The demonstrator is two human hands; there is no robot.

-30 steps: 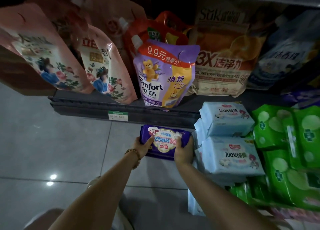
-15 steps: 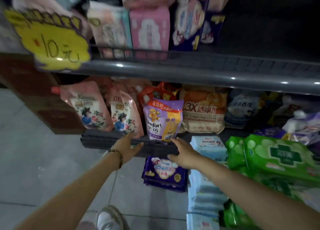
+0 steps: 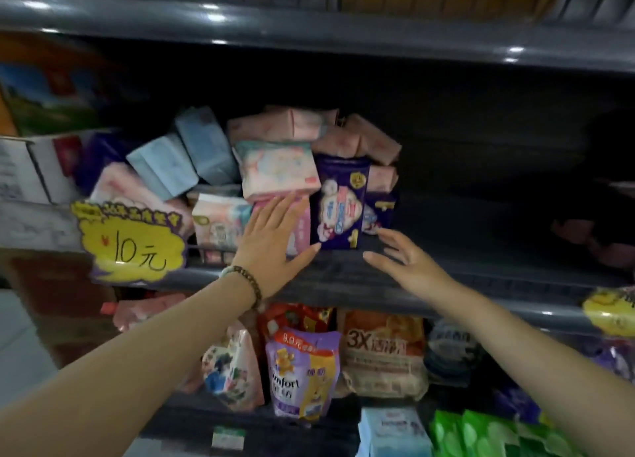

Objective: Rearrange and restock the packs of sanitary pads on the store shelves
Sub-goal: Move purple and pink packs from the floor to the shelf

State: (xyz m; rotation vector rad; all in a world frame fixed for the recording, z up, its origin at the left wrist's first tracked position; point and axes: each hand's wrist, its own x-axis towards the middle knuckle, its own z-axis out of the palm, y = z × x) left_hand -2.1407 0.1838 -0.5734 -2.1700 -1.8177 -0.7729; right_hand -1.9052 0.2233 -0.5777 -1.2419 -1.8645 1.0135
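A jumbled heap of sanitary pad packs fills the left half of the middle shelf [image 3: 429, 274]: pink packs [image 3: 285, 126], light blue packs [image 3: 202, 143], a white and pink pack [image 3: 278, 169] and an upright dark purple pack [image 3: 342, 205]. My left hand [image 3: 275, 240], with a bead bracelet at the wrist, lies flat with straight fingers against a pink pack [image 3: 300, 229] just left of the purple pack. My right hand [image 3: 405, 257] hovers with spread fingers over the shelf edge, just right of the purple pack, holding nothing.
A yellow price sign [image 3: 134, 240] reading 10 hangs on the shelf front at left. Below stand refill pouches, among them a purple one [image 3: 302, 370] and an orange one [image 3: 385, 350]. Blue packs [image 3: 391, 429] and green packs [image 3: 481, 436] lie stacked at the bottom right. The shelf's right half is dark.
My view has risen from the floor stack to the middle shelf. Both hands let go of the purple pack below and moved up to the heap, the left now pressing a pink pack.
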